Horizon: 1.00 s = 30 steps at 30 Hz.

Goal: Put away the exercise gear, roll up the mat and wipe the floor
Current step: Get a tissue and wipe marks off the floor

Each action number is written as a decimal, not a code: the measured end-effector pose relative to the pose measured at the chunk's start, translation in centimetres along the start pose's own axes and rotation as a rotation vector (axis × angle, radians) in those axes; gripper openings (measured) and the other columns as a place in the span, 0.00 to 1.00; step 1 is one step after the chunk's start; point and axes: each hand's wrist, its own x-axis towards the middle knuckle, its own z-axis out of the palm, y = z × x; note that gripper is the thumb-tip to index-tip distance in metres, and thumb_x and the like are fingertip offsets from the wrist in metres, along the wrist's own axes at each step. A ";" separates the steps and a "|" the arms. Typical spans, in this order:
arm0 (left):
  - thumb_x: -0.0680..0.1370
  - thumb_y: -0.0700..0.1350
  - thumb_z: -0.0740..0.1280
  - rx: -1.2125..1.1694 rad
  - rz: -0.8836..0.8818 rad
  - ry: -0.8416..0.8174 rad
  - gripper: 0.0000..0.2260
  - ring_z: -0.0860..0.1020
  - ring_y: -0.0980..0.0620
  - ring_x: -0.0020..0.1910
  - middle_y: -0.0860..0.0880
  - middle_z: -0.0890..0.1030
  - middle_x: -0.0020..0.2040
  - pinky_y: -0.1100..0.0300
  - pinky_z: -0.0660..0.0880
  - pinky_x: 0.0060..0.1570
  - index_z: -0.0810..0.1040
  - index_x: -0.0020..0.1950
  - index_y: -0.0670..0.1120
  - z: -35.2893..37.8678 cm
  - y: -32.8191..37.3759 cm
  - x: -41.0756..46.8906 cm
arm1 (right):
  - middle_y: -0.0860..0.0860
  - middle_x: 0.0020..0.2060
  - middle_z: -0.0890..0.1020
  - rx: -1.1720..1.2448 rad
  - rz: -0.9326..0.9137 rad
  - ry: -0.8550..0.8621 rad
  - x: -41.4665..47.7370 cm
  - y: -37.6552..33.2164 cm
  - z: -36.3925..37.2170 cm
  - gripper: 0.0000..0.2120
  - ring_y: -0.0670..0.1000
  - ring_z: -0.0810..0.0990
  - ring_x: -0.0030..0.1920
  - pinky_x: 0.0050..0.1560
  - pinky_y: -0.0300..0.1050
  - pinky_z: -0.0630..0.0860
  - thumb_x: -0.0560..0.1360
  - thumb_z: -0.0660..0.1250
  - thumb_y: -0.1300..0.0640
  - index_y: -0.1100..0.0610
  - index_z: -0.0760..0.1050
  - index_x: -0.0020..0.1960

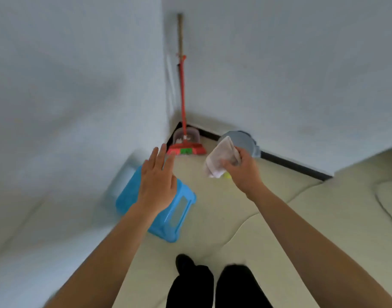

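Observation:
My right hand (242, 172) grips a crumpled white cloth (220, 160) and holds it up over the pale floor (224, 207) near the room's corner. My left hand (157, 178) is flat with its fingers spread and holds nothing; it hovers above a blue plastic stool (170, 214) that stands by the left wall. A small yellow-green object (228, 175) peeks out just under the cloth; what it is I cannot tell.
A red broom (183, 112) leans in the corner with a clear dustpan (190, 136) behind its head. A grey round object (246, 142) sits against the right wall. White walls close in left and right. My dark-trousered legs (212, 285) are at the bottom.

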 end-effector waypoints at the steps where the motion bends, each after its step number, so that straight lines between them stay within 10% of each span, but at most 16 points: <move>1: 0.77 0.40 0.61 0.000 0.052 0.014 0.27 0.55 0.41 0.78 0.42 0.57 0.79 0.41 0.60 0.73 0.62 0.77 0.44 -1.2 2.1 0.5 | 0.45 0.49 0.80 0.011 -0.015 0.036 -1.3 -0.2 -2.4 0.20 0.49 0.79 0.49 0.44 0.40 0.74 0.74 0.73 0.56 0.48 0.73 0.64; 10: 0.80 0.43 0.58 0.030 0.473 0.080 0.26 0.52 0.42 0.79 0.44 0.52 0.81 0.41 0.58 0.73 0.58 0.79 0.45 -6.5 26.8 0.7 | 0.44 0.54 0.81 -0.033 -0.071 0.500 -15.6 2.8 -25.8 0.27 0.47 0.78 0.55 0.56 0.45 0.77 0.73 0.74 0.55 0.48 0.74 0.70; 14: 0.82 0.45 0.57 -0.018 0.670 0.036 0.26 0.49 0.43 0.79 0.44 0.49 0.81 0.40 0.55 0.74 0.55 0.79 0.45 -3.6 42.8 -5.2 | 0.48 0.38 0.82 -0.161 0.008 0.726 -27.5 10.8 -37.6 0.02 0.52 0.79 0.40 0.35 0.41 0.72 0.74 0.70 0.54 0.48 0.79 0.45; 30: 0.81 0.59 0.48 -0.150 1.375 -0.047 0.30 0.41 0.46 0.80 0.45 0.42 0.81 0.39 0.48 0.75 0.47 0.81 0.50 8.0 96.3 -28.1 | 0.53 0.37 0.78 0.007 0.334 1.461 -60.3 36.1 -74.1 0.13 0.56 0.77 0.39 0.37 0.46 0.67 0.76 0.67 0.53 0.47 0.71 0.34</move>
